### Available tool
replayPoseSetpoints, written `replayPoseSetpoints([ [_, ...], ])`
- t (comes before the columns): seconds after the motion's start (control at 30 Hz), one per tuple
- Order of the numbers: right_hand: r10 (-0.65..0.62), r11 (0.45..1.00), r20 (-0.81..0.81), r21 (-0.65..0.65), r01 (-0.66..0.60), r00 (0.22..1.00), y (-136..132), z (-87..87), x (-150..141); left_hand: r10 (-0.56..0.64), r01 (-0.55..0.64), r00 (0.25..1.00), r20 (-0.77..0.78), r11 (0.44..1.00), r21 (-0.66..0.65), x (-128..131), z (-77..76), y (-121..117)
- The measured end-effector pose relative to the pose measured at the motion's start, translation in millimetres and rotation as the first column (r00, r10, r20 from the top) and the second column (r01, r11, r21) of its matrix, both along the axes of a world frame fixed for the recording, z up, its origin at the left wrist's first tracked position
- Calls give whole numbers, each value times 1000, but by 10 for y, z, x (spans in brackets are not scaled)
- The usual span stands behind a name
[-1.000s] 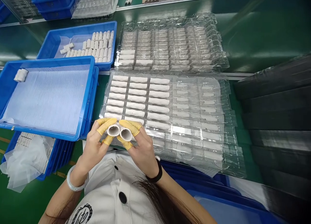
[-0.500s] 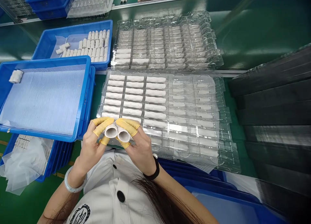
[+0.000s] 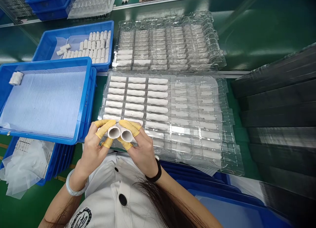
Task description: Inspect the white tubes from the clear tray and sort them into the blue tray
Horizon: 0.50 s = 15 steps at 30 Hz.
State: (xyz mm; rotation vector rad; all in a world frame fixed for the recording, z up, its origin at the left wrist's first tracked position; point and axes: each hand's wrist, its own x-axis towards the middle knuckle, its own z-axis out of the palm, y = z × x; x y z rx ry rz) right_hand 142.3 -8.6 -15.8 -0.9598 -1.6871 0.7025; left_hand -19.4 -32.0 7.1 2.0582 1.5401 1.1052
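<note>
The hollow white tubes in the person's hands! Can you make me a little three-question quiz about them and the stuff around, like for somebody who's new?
1. Pick one: how many hollow white tubes show their open ends between the left hand and the right hand?
a) one
b) two
c) five

2. True or false: full yellow gloves cover both hands down to the wrist.

3. Fill in: the shallow rectangular blue plastic bin with the pale lining is on the person's ____ side of the stack of clear plastic trays nearest the hands.

Key:
1. b
2. False; only yellow finger covers are worn.
3. left
</note>
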Motion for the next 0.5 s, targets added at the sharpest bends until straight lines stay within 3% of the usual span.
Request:
replayPoseSetpoints([
  [0.5,-28,1000,-10,-12,28,1000,-26,-73,2,6,-4,999,-50,999,41,37,-9,5],
])
